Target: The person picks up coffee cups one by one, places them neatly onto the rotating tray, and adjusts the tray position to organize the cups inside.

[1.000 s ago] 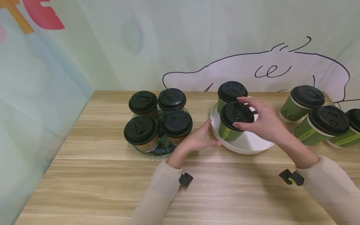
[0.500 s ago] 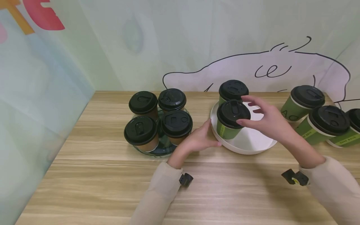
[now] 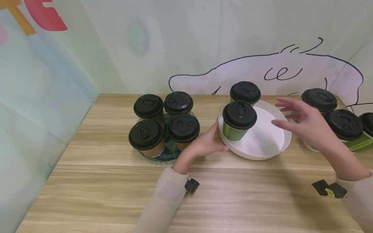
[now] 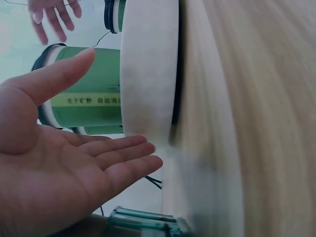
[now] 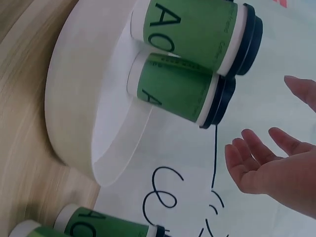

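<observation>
A round white tray (image 3: 265, 137) bears two green paper coffee cups with black lids, a front cup (image 3: 239, 118) and a rear cup (image 3: 245, 92), both upright at its left side. My left hand (image 3: 207, 142) lies at the tray's left edge, fingers extended and fingertips right at its outer wall, as the left wrist view shows near the tray wall (image 4: 150, 74). Over the tray's right rim hovers my right hand (image 3: 309, 123), thumb and fingers spread apart with nothing between them. In the right wrist view, a gap separates the right hand (image 5: 276, 160) from the cups' lids.
Left of the tray, a glass plate (image 3: 167, 157) carries several brown cups (image 3: 145, 136) with black lids. More green cups (image 3: 344, 124) stand at the right, partly behind my right hand. A printed wall (image 3: 198, 48) borders the wooden table's (image 3: 221, 200) back edge.
My right hand has let go of the front green cup and drawn away to the right. That cup has shifted slightly left on the tray. My left hand has stayed put.
</observation>
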{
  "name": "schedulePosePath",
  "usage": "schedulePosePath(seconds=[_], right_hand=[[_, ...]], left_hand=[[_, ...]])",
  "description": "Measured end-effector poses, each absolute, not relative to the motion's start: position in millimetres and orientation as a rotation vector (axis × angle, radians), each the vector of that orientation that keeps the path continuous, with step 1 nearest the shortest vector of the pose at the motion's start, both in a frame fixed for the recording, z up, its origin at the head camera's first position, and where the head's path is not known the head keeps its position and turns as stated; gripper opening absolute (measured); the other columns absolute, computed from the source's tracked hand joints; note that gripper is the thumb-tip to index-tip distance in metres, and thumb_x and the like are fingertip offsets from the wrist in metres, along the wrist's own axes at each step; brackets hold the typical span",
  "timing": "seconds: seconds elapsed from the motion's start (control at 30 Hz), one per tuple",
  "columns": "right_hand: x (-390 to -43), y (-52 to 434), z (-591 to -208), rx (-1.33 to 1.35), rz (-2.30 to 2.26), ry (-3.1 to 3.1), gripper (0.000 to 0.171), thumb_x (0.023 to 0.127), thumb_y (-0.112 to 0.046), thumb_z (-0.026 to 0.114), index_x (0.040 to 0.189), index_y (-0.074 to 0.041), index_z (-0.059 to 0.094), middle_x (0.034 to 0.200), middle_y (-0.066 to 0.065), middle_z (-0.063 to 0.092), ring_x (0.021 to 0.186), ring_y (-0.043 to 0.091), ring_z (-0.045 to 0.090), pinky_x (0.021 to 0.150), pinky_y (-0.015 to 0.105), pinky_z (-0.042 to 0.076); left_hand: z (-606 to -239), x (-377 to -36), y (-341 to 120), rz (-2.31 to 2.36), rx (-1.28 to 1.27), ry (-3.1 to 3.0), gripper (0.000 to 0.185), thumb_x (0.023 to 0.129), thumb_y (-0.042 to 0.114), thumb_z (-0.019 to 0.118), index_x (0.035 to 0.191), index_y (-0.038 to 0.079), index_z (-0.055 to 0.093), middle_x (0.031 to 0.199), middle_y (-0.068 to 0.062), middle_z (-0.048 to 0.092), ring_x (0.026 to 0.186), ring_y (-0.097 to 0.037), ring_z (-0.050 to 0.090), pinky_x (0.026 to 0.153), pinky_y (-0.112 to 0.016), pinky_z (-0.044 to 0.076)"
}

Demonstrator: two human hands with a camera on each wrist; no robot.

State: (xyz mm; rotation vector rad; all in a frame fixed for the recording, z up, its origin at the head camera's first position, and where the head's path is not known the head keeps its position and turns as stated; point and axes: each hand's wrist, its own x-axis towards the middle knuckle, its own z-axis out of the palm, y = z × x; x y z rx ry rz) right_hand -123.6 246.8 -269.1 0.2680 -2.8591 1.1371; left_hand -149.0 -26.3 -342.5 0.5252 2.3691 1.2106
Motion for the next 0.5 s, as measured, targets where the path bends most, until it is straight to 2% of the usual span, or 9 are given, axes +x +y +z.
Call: schedulePosePath(seconds=[0.07, 0.27, 0.33, 0.4, 0.47, 0.5], right_hand=[[-121.9, 253.7, -269.5, 0.244, 1.125, -2.859, 0.06, 0.082, -0.026, 0.07, 0.135, -0.018, 0.042, 0.127, 0.006, 0.048, 0.103, 0.005, 0.045, 0.076, 0.005, 0.035], [-118.0, 274.0, -270.5, 0.16, 1.051, -2.842, 0.061, 0.082, -0.031, 0.069, 0.135, -0.019, 0.043, 0.126, 0.006, 0.049, 0.1, -0.001, 0.043, 0.072, 0.006, 0.033], [-116.8, 282.0, -270.0, 0.117, 1.014, -2.844, 0.061, 0.081, -0.033, 0.069, 0.135, -0.019, 0.043, 0.126, 0.004, 0.049, 0.099, -0.005, 0.042, 0.071, 0.006, 0.032], [-115.8, 290.4, -269.0, 0.092, 1.004, -2.83, 0.06, 0.082, -0.032, 0.069, 0.134, -0.016, 0.044, 0.122, -0.006, 0.049, 0.096, -0.008, 0.041, 0.071, 0.005, 0.031], [-114.7, 296.8, -267.0, 0.051, 0.976, -2.824, 0.06, 0.082, -0.03, 0.068, 0.134, -0.012, 0.044, 0.12, -0.012, 0.047, 0.096, -0.009, 0.039, 0.076, 0.006, 0.031], [-114.7, 301.7, -267.2, 0.037, 0.971, -2.822, 0.06, 0.083, -0.029, 0.068, 0.135, -0.011, 0.043, 0.123, -0.009, 0.046, 0.1, -0.006, 0.039, 0.083, 0.008, 0.031]], left_hand=[[-342.6, -149.2, -26.9, 1.206, 0.517, 2.368, 0.091, 0.081, 0.021, 0.07, 0.147, 0.005, 0.009, 0.147, -0.015, 0.023, 0.133, -0.025, 0.025, 0.107, -0.037, 0.024], [-340.3, -148.2, -26.5, 1.207, 0.49, 2.347, 0.088, 0.081, 0.022, 0.07, 0.146, 0.005, 0.014, 0.138, -0.016, 0.04, 0.127, -0.027, 0.037, 0.103, -0.039, 0.031], [-341.2, -148.3, -26.1, 1.216, 0.492, 2.342, 0.089, 0.081, 0.022, 0.07, 0.146, 0.006, 0.011, 0.14, -0.017, 0.037, 0.128, -0.028, 0.035, 0.104, -0.039, 0.03], [-342.2, -148.5, -26.1, 1.228, 0.492, 2.337, 0.091, 0.081, 0.02, 0.07, 0.147, 0.006, 0.008, 0.144, -0.017, 0.031, 0.13, -0.027, 0.031, 0.105, -0.039, 0.027], [-343.1, -148.9, -25.9, 1.239, 0.499, 2.34, 0.094, 0.081, 0.02, 0.07, 0.147, 0.008, 0.005, 0.147, -0.016, 0.024, 0.132, -0.027, 0.026, 0.106, -0.038, 0.024], [-343.4, -149.1, -25.7, 1.237, 0.501, 2.343, 0.095, 0.081, 0.02, 0.07, 0.147, 0.008, 0.004, 0.148, -0.016, 0.021, 0.133, -0.026, 0.024, 0.107, -0.038, 0.023]])
